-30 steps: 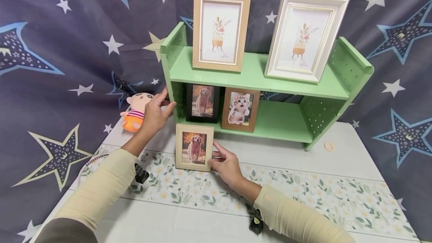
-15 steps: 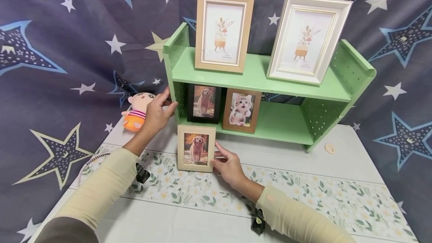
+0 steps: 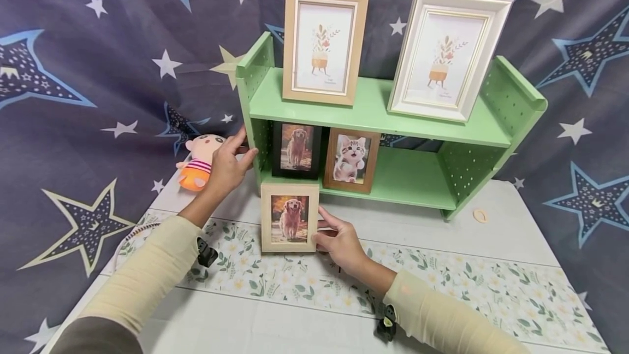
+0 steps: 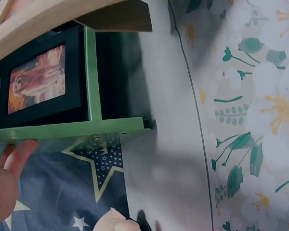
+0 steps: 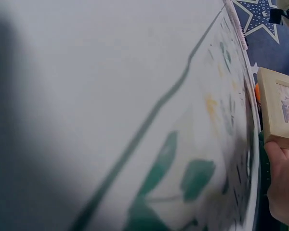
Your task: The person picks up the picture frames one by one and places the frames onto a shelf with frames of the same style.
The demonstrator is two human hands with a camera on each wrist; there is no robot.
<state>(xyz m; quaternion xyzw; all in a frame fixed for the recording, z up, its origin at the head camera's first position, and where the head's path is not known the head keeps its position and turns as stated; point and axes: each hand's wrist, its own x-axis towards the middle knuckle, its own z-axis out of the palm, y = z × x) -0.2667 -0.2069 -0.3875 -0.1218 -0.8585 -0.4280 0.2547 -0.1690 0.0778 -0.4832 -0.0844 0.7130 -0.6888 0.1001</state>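
Note:
A pale wood photo frame (image 3: 266,217) with a golden dog picture is held upright in front of the green shelf (image 3: 413,173). My right hand (image 3: 341,245) pinches its right edge near the lower corner, thumb in front and fingers behind. The right wrist view shows the same pale frame (image 5: 274,115) above the right hand (image 5: 284,192). Against the outside of the shelf's left panel, my left hand (image 3: 230,165) rests with fingers extended. In the left wrist view, the left hand's fingertips (image 4: 24,151) touch that panel from outside.
A black frame (image 3: 318,152) and a brown kitten frame (image 3: 375,163) stand on the lower shelf. On top are a light wood frame (image 3: 290,42) and a white frame (image 3: 405,53). A plush doll (image 3: 196,165) sits left; a small tan ring (image 3: 480,216) lies right.
The right hand and the pale photo frame have shifted slightly to the right. The left hand stays against the shelf's side.

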